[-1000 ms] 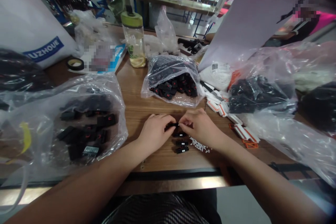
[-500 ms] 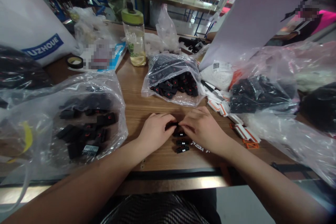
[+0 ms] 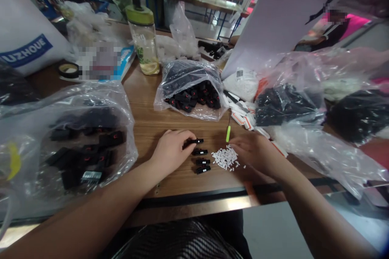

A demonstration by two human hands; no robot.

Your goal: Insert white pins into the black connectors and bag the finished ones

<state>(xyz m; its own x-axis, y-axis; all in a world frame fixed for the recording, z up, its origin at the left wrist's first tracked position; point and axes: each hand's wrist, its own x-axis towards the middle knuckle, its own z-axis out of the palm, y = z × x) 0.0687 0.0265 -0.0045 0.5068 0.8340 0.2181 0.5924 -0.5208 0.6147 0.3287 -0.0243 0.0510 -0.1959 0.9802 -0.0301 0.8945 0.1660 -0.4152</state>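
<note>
My left hand is closed on a black plastic connector housing, whose end pokes out past the fingertips. Below it, three more black connectors lie in a short column on the wooden tabletop, with white dots on their faces. To their right is a loose heap of tiny white plugs. My right hand hovers at the right edge of this heap; its fingers are blurred and partly hidden, so a grip cannot be made out. A thin tool with a yellow-green handle lies just behind the heap.
Clear bags of black connectors stand at the left and at the back centre. A drinking bottle and a tape roll are further back. White-and-orange parts and more bags fill the right.
My hands were together over the connectors; my right hand has moved away to the right, uncovering the white plugs and the tool. My left hand stays with its connector. The view has shifted slightly.
</note>
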